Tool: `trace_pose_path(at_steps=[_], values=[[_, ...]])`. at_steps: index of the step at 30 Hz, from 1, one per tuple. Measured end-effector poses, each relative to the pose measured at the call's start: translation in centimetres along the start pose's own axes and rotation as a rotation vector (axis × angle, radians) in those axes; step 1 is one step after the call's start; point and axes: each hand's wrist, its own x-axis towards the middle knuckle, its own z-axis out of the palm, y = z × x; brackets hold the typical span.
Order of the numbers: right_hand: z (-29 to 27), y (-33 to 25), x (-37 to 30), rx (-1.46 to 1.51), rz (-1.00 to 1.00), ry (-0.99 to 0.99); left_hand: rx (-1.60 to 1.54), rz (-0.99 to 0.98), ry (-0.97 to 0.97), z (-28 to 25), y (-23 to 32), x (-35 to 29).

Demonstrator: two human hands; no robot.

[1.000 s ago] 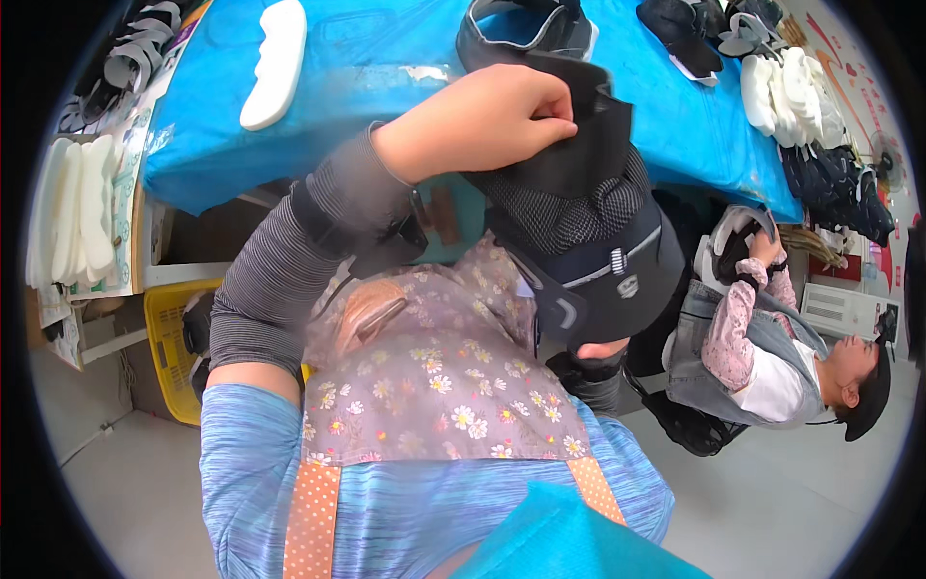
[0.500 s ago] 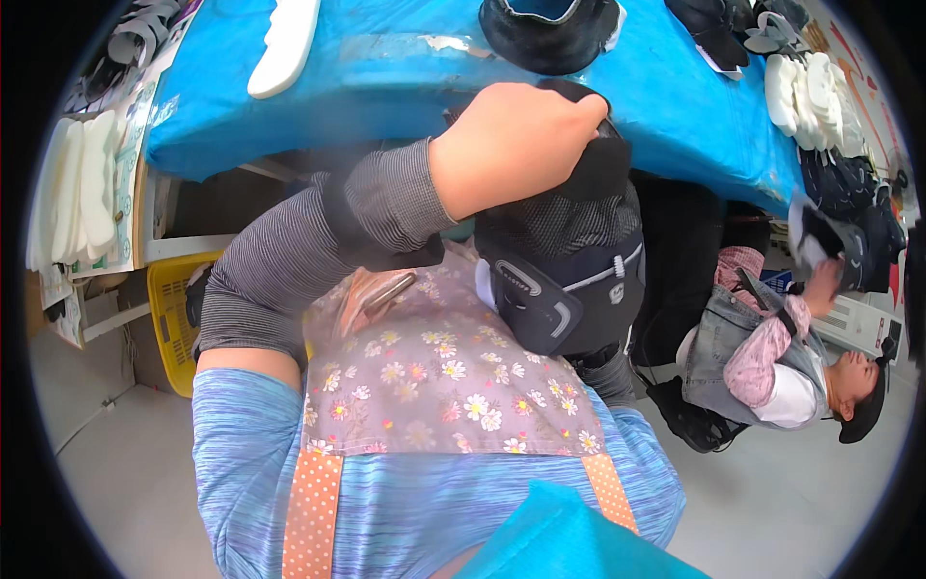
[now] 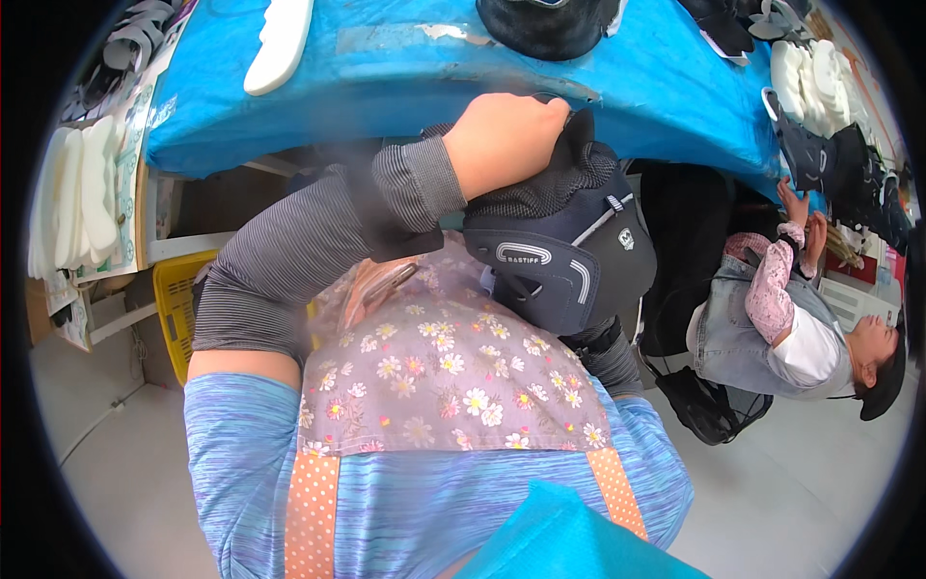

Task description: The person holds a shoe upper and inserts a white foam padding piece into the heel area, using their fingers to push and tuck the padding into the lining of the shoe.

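Observation:
Just in front of my apron, a dark navy and grey shoe upper (image 3: 540, 270) with mesh cloth hangs below the edge of a blue-covered table (image 3: 386, 116). My left hand (image 3: 506, 143) is closed in a fist at the upper's top, pinching its black fabric edge. My right hand is hidden behind or inside the upper; only its dark sleeved forearm (image 3: 610, 357) shows underneath. On the table ahead sit a black shoe upper (image 3: 550, 27) and a white wavy-edged insert (image 3: 280, 46).
White inserts stand in stacks at the left (image 3: 87, 198) and far right (image 3: 810, 82). A yellow plastic basket (image 3: 174, 309) stands under the table at left. To my right a co-worker (image 3: 772, 318) sits beside more dark uppers (image 3: 839, 174).
My left hand has shifted slightly left and down, drawing the black fabric with it, and the upper has tilted and bunched. The co-worker's hands have moved up, and the piece they held is released.

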Motion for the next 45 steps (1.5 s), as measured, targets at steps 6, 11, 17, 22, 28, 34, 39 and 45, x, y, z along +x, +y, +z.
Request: trace_pose_path(at_steps=[6,11,17,22,28,34,39,45], values=[[0.2,3.3,-2.0,0.260,0.015,0.101,-0.057,-0.057,-0.144,1.2,0.8,-1.3],[0.6,8.4,-3.8,0.396,-0.060,0.205,0.009,-0.038,-0.204,3.2,-0.1,-2.2],[0.9,9.4,-4.5,0.389,-0.092,0.232,-0.059,-0.019,-0.007,3.1,-0.3,-1.1],[0.1,3.4,-3.5,0.080,-0.082,0.200,-0.081,0.022,0.167,1.6,0.6,1.2],[-0.4,1.1,-2.2,-0.514,-0.269,0.119,-0.093,-0.048,0.168,2.5,2.6,0.8],[0.8,1.5,-1.1,0.481,0.042,0.228,-0.075,-0.045,0.064,6.8,1.1,-2.6],[1.1,2.4,-1.5,0.577,0.305,0.272,-0.056,-0.092,-0.002,7.7,0.8,-2.9],[0.7,2.9,-0.9,0.056,0.017,0.279,0.063,-0.023,0.101,4.8,1.3,-0.4]])
